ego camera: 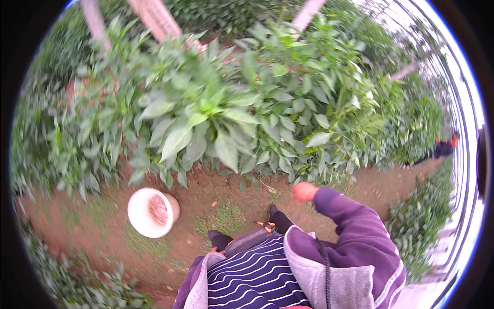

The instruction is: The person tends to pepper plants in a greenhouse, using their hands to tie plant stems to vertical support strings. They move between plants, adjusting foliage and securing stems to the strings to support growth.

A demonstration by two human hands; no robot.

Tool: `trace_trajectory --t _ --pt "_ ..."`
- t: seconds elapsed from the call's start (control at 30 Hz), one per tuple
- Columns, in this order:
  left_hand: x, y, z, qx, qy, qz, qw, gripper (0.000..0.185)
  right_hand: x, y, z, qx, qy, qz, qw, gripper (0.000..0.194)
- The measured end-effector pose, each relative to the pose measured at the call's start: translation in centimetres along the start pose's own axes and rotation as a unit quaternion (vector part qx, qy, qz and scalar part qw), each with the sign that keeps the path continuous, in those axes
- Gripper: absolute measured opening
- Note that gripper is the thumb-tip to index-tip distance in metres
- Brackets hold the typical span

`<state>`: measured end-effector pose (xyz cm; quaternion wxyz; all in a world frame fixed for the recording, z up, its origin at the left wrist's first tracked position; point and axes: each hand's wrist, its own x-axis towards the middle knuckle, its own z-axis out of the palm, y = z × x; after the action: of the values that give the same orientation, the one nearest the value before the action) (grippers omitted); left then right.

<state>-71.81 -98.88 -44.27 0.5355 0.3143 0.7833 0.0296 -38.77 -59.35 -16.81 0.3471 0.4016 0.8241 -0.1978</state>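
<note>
My right hand (305, 192), in a blurred orange-red covering or tint, is extended over the dirt path beside the lower leaves of the green leafy plants (208, 112). Whether it holds anything is too blurred to tell. Only a small part of my left hand (218, 252) shows, low by my waist at the jacket's edge; its fingers are mostly hidden. Near my lap, an orange and black object (268, 226) lies against a dark grey cloth or bag (247, 242). To the left, a white plastic bucket (173, 206) stands on the path.
Dense plant rows border the dirt path (193, 201) on both sides. Several pale posts (156, 19) rise among the plants. Far right, another person (444, 148) in dark clothing is by the row, near the curved greenhouse frame (461, 96). My dark shoes are on the path.
</note>
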Motion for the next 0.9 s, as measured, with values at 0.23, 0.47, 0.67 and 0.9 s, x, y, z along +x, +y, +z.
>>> trace_trajectory --t 0.23,0.47,0.67,0.9 --pt "1.5 9.8 -15.5 0.043 -0.126 0.196 0.972 0.046 -9.0 5.4 -2.0 0.722 0.217 -0.008 0.657 0.022" --pt "-15.1 48.8 -21.0 0.042 -0.17 0.405 0.897 0.033 -10.0 6.5 -8.3 0.663 0.24 -0.187 0.684 0.024" --pt "-18.9 66.9 -20.1 0.141 -0.022 0.62 0.772 0.03 -13.4 11.7 -13.9 0.679 0.289 -0.209 0.642 0.03" --pt "-13.7 80.1 -23.7 0.1 0.088 0.632 0.763 0.026 -8.8 10.8 -21.9 0.674 0.37 -0.256 0.586 0.028"
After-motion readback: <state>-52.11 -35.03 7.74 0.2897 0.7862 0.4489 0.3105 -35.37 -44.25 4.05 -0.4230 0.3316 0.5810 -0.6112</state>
